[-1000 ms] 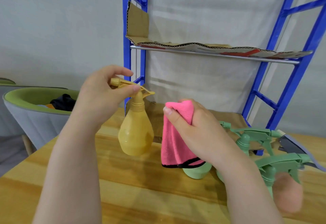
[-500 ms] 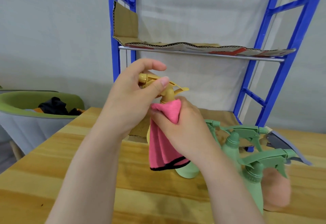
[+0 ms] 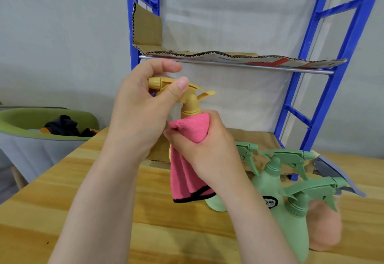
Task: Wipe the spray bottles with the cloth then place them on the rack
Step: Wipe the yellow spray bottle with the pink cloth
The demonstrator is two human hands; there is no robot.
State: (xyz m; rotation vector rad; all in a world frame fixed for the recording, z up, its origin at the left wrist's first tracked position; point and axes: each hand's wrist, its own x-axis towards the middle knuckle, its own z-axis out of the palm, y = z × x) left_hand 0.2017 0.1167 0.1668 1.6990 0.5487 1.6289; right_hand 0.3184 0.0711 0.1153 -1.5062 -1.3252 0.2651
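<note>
Wiping the yellow bottle at mid-frame.
The left hand [image 3: 137, 114] pinches the yellow bottle [image 3: 188, 99] by its sprayer, steadying it while the right hand [image 3: 204, 149] clutches the pink cloth [image 3: 188, 160] around its neck.

yellow spray bottle [image 3: 190, 101]: upright, raised above the table; trigger head pinched by the left hand [image 3: 139, 116]; body mostly hidden behind the cloth
pink cloth [image 3: 190, 155]: black-edged; wrapped round the bottle's neck and gripped by the right hand [image 3: 207, 149]; lower part hanging loose
green spray bottles [image 3: 272, 182]: three, upright on the table at right, close together
pink spray bottle [image 3: 324, 226]: behind the nearest green one; blurred
rack [image 3: 236, 64]: blue frame; cardboard-lined shelf, bare
</note>
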